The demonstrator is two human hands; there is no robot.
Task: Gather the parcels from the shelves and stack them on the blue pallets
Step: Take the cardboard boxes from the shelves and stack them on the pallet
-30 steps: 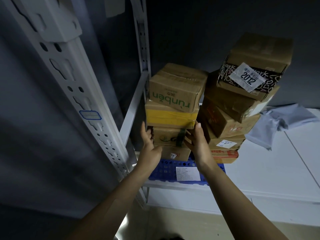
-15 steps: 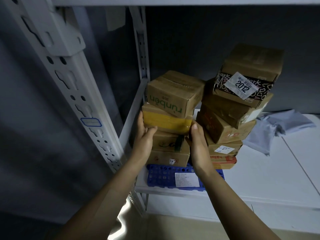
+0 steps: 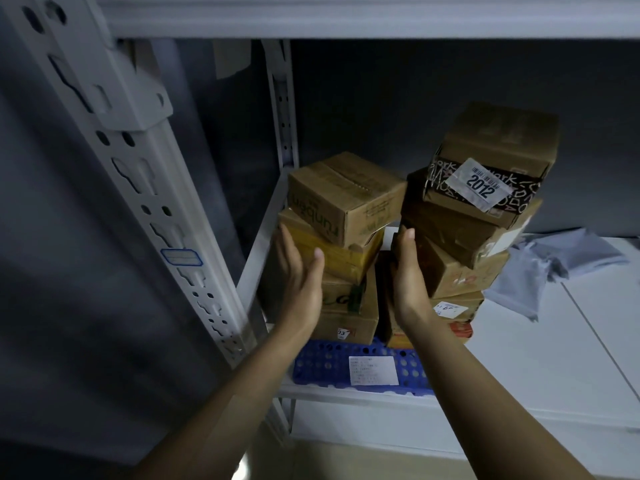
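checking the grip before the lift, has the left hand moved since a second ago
Yes, upward. The left hand was beside the box with the green mark; now its fingers lie along the yellow box above it.

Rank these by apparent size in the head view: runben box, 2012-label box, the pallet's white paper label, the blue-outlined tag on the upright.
1-2. 2012-label box and runben box: about alike, not ranked.
3. White paper label on the blue pallet.
4. Blue-outlined tag on the shelf upright.
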